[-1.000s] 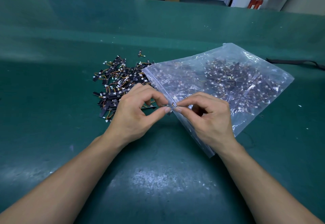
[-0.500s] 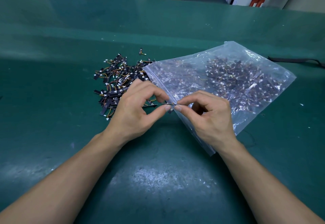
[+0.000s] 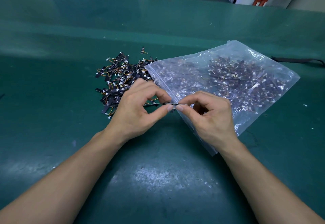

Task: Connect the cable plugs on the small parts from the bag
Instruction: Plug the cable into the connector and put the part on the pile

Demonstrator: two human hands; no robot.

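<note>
Left hand: pinching the small part at its 9 o'clock end.
Right hand: pinching its 3 o'clock end.
Risk: pushing askew, you could jam or drop it.

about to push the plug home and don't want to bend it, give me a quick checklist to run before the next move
1. Left hand pinches the small part: ok.
2. Right hand pinches its other end: ok.
3. Plug lined up with its mate: cannot tell, too small and covered by fingertips.
4. Pile of loose parts close by the left hand for the next piece: ok.
5. Bag lying flat on the table, parts inside: ok.
</note>
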